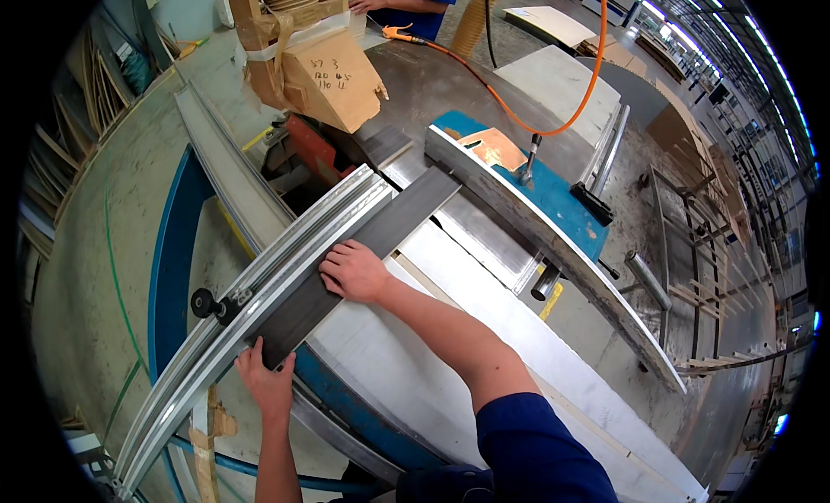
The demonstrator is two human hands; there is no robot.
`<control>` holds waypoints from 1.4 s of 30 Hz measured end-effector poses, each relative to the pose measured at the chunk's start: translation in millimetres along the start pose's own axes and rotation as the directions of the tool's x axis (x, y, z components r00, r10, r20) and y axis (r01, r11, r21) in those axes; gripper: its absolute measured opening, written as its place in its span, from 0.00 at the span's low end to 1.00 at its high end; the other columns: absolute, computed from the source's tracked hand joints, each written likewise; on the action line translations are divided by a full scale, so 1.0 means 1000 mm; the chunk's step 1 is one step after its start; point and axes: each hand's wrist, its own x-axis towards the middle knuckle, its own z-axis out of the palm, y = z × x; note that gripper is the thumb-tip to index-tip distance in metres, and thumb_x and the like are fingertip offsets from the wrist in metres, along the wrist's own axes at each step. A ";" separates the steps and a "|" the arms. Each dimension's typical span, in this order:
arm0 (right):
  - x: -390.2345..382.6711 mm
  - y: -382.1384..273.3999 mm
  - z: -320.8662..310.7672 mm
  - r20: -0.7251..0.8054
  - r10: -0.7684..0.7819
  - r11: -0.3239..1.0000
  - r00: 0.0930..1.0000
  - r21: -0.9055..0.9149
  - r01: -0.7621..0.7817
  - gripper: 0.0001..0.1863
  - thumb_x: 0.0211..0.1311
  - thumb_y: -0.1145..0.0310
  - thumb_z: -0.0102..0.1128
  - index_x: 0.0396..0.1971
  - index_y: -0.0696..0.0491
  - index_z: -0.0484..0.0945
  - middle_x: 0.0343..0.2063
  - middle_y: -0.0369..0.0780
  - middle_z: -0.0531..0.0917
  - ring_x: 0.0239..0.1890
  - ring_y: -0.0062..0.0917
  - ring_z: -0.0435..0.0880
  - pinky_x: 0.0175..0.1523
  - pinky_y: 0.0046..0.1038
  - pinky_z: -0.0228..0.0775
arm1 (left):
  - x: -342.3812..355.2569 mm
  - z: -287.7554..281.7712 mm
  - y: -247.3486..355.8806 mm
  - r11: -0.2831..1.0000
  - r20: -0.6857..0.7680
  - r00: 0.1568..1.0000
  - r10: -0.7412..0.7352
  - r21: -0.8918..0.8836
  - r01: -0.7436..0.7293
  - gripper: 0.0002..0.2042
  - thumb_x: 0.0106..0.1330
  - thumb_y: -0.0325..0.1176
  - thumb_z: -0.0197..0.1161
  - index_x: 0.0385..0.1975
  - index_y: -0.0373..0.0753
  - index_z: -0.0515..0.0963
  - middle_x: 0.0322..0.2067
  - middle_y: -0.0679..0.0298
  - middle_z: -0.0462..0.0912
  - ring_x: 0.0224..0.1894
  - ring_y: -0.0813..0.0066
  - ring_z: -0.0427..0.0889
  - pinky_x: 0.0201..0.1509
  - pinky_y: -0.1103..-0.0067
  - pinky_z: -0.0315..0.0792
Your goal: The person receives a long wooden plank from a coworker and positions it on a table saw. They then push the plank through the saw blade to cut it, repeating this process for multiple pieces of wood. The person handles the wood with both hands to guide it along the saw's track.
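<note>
A long dark grey board [403,211] lies across the machine table, its left edge along a silver aluminium fence [285,265]. My left hand [266,378] is closed round the near end of this board, with the thumb on one side and the fingers on the other. Farther up, my right hand [356,271] rests palm down on top of it, fingers apart and pressed onto the surface. The board's far end reaches toward a long metal rip fence [553,248]. Beyond, a brown box-like guard [333,81] hides part of the machine.
A black knob [203,302] sits on the aluminium fence. An orange air hose [519,118] loops over the blue plate [566,205] behind the rip fence. Another person's hand [367,3] shows at the far side. Metal racks [692,244] stand at right, wood offcuts at left.
</note>
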 end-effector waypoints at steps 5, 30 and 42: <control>0.000 0.003 0.000 0.013 0.005 1.000 1.000 0.003 -0.005 0.08 0.63 0.65 0.68 0.30 0.51 0.80 0.31 0.38 0.82 0.42 0.34 0.81 0.52 0.36 0.73 | -0.001 0.007 -0.015 0.996 -0.048 0.998 0.046 -0.069 -0.049 0.37 0.50 0.31 0.87 0.64 0.32 0.81 0.51 0.53 0.76 0.57 0.49 0.74 0.64 0.58 0.71; 0.005 0.032 -0.015 0.066 -0.123 0.992 0.990 0.010 0.123 0.10 0.59 0.63 0.67 0.27 0.52 0.76 0.29 0.39 0.80 0.37 0.35 0.82 0.46 0.37 0.76 | 0.004 -0.001 0.000 0.995 -0.014 1.000 0.015 -0.098 -0.016 0.35 0.55 0.35 0.85 0.64 0.31 0.81 0.51 0.52 0.77 0.52 0.53 0.79 0.57 0.65 0.76; 0.006 0.034 -0.015 0.051 -0.090 0.993 0.995 0.085 0.086 0.10 0.54 0.65 0.67 0.24 0.52 0.76 0.27 0.40 0.80 0.35 0.36 0.82 0.43 0.38 0.77 | 0.160 0.031 0.092 0.962 -0.137 0.952 0.272 0.047 -0.268 0.20 0.78 0.44 0.65 0.54 0.32 0.84 0.51 0.45 0.85 0.54 0.45 0.84 0.62 0.56 0.75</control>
